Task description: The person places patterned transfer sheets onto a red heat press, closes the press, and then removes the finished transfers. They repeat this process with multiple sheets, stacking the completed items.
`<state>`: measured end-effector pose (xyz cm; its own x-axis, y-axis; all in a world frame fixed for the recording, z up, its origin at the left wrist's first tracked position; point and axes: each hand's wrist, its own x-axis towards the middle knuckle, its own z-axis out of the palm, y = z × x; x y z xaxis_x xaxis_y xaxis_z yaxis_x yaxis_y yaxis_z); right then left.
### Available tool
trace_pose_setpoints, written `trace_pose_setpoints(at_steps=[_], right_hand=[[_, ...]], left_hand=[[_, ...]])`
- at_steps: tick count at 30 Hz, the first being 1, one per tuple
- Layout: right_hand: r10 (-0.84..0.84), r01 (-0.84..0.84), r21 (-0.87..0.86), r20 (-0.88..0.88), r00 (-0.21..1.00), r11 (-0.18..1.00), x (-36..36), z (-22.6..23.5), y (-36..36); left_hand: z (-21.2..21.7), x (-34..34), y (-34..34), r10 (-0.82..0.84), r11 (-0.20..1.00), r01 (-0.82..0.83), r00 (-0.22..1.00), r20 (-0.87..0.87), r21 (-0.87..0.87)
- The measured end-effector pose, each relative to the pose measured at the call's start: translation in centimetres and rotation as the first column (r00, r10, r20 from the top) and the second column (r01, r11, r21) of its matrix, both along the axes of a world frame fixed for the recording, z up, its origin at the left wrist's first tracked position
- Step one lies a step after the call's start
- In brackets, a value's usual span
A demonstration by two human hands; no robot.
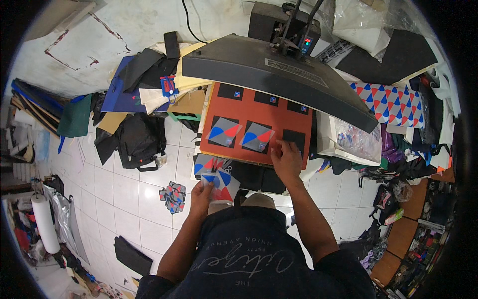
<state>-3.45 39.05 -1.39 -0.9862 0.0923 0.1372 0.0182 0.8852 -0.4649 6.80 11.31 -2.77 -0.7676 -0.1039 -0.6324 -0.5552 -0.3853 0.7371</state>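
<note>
My left hand (200,196) is closed on several clear-edged transfer sheets (224,185) with blue, red and grey shapes, held below the heat press. My right hand (287,162) rests at the lower right black fabric square (294,136), fingers apart and bent downward, with nothing visible in them. That square lies on the press's reddish-brown pad (259,113). Two neighbouring squares carry patterned transfer sheets, one at left (223,133) and one in the middle (257,136). Farther back, three black squares with small blue-and-red labels sit partly under the raised upper plate (269,60).
A lit control box (307,44) stands behind the plate. On the right are an open white box (348,139) and a patterned roll (391,104). A small pile of patterned pieces (174,197) and a black backpack (141,141) lie on the tiled floor at left.
</note>
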Motion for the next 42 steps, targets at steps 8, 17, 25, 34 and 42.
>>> trace_pose_setpoints(at_steps=[8, 17, 25, 34, 42], right_hand=[[0.049, -0.051, 0.021, 0.088, 0.995, 0.998, -0.8, 0.7, -0.9], [0.110, -0.113, -0.082, -0.033, 0.993, 0.990, -0.4, 1.0, -1.0], [0.364, -0.025, -0.630, 0.416, 0.833, 0.776, 3.8, 3.7, -2.9], [0.404, 0.056, -0.710, 0.462, 0.790, 0.703, 5.3, 3.5, -3.2], [0.440, 0.197, -0.774, 0.526, 0.728, 0.601, 5.8, 3.9, -1.4]], left_hand=[[0.4, -0.3, 0.3, 0.002, 1.000, -0.002, 1.000, 0.022, -0.012], [0.2, -0.2, 0.4, -0.029, 0.999, 0.030, 0.999, -0.015, 0.038], [3.3, -2.3, 3.0, -0.027, 0.986, 0.031, 0.999, -0.027, 0.163], [4.3, -2.8, 4.9, -0.054, 0.979, 0.063, 0.997, -0.052, 0.193], [3.6, -2.5, 5.3, -0.063, 0.981, 0.077, 0.994, -0.085, 0.175]])
